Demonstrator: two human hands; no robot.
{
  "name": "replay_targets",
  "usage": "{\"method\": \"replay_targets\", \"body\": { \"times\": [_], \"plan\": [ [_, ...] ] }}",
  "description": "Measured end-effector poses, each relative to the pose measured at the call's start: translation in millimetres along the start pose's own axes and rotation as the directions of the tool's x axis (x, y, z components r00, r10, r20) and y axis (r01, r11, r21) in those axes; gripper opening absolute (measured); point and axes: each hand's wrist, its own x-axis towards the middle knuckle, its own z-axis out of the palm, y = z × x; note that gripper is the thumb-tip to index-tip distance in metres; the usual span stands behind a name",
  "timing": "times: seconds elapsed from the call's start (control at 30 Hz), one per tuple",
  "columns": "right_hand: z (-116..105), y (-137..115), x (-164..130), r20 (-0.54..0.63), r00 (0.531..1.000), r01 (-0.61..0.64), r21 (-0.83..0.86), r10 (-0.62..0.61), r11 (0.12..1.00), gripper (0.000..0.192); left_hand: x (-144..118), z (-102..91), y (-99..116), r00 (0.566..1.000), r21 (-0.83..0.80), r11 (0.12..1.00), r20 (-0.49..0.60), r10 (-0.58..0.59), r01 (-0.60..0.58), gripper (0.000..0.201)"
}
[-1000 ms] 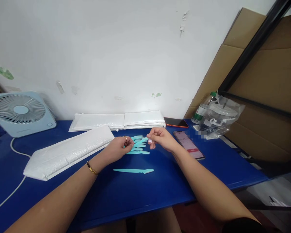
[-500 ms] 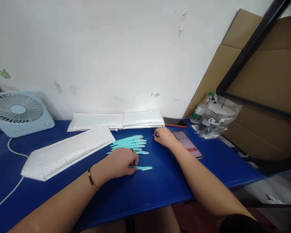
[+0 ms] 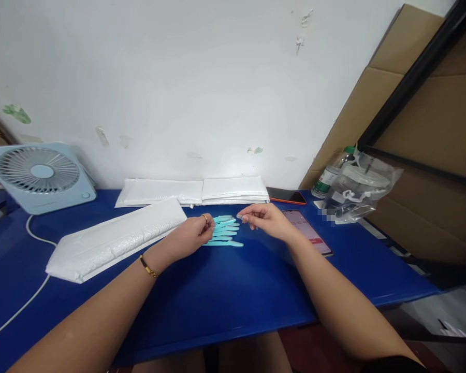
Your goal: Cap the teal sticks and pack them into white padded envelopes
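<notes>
Several teal eyebrow razors (image 3: 227,243) lie side by side on the blue table (image 3: 241,295), their handles partly hidden by my left hand (image 3: 194,235). That hand is closed over the pile, pinching one razor (image 3: 228,222) whose blade end points right. Just right of the pile, my right hand (image 3: 266,218) pinches a small, clear piece that looks like a blade cap (image 3: 239,216) between thumb and forefinger. It is close to the razor's tip; whether they touch I cannot tell.
A white bubble mailer (image 3: 116,241) lies at the left, and more mailers (image 3: 233,189) line the wall. Beside my right forearm is a lit phone (image 3: 308,233), with another phone (image 3: 286,196) behind. A fan (image 3: 42,173), a bottle (image 3: 326,178) and a bagged cup (image 3: 359,189) stand around.
My left hand has moved up from the front of the table to the pile, carrying the razor. My right hand has come slightly left, toward the razor's tip. The view has shifted a little.
</notes>
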Motion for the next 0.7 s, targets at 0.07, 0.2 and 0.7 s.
{"method": "replay_targets", "body": {
  "times": [0.07,0.2,0.7],
  "plan": [
    [5,1,1,0.01,1.0,-0.01,0.004,0.01,1.0,0.032,0,1.4,-1,1.0,-0.009,1.0,0.009,0.006,-0.006,0.022],
    [15,3,1,0.063,0.998,-0.028,-0.005,0.029,1.0,0.03,0,3.5,2,1.0,-0.015,0.999,-0.012,0.028,-0.028,0.024],
    [27,9,1,0.213,0.976,0.174,-0.59,-0.056,0.788,0.094,5,11.6,-23,1.0,0.379,0.925,-0.001,0.017,-0.016,0.078]
  ]
}}
